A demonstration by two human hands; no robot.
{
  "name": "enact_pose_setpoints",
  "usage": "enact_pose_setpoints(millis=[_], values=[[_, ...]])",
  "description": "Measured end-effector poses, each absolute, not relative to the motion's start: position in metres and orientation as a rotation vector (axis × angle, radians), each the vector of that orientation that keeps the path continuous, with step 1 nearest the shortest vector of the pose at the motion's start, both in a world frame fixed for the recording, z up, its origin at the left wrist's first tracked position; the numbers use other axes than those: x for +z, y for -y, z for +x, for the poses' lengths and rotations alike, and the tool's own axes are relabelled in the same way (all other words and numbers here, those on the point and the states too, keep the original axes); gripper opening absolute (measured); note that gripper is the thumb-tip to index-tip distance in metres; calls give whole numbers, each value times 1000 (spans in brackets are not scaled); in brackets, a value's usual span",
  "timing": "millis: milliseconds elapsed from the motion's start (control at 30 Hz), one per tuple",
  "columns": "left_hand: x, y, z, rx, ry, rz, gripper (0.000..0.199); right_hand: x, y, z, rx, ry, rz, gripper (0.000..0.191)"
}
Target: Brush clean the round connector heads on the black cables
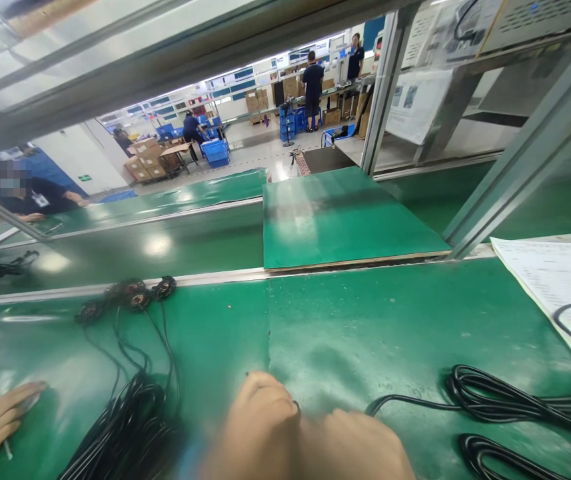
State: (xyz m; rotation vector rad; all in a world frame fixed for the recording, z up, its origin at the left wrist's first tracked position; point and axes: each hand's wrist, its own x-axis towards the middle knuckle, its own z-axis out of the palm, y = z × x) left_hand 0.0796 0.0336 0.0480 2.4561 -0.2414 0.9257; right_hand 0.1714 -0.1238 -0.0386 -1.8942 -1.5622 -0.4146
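Observation:
My left hand (260, 427) and my right hand (360, 443) are side by side at the bottom centre, over the green work surface (325, 327). Both have curled fingers and are blurred. A small dark bit shows between them, and a black cable (410, 399) runs from beside my right hand toward a coiled black cable (495, 393) on the right. What the fingers close on is too hidden to name. Left of my left hand lies a bundle of black cables (120, 427), with round dark ends (138, 295) near the metal strip.
Another person's hand (0, 420) rests at the far left. A green board (345, 220) bridges the channel ahead. Paper sheets (560, 280) lie at the right, near a slanted metal post (520, 147). Several people stand or work farther back.

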Motion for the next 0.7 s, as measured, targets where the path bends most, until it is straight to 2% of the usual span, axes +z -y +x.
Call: enact_pose_setpoints(millis=[267, 400, 500, 633, 700], values=[[36, -34, 71, 867, 217, 2431, 13, -40, 125, 168, -153, 1464, -1805, 18], [41, -31, 71, 443, -162, 2180, 11, -12, 118, 186, 174, 1388, -1824, 12], [54, -27, 74, 186, -389, 1912, 18, 17, 111, 202, 425, 1191, -1853, 26], [63, -24, 76, 106, -410, 1659, 38, 35, 109, 211, 784, 921, -1757, 37], [62, -23, 75, 109, -484, 1652, 39, 35, 109, 210, 853, 880, -1729, 38]])
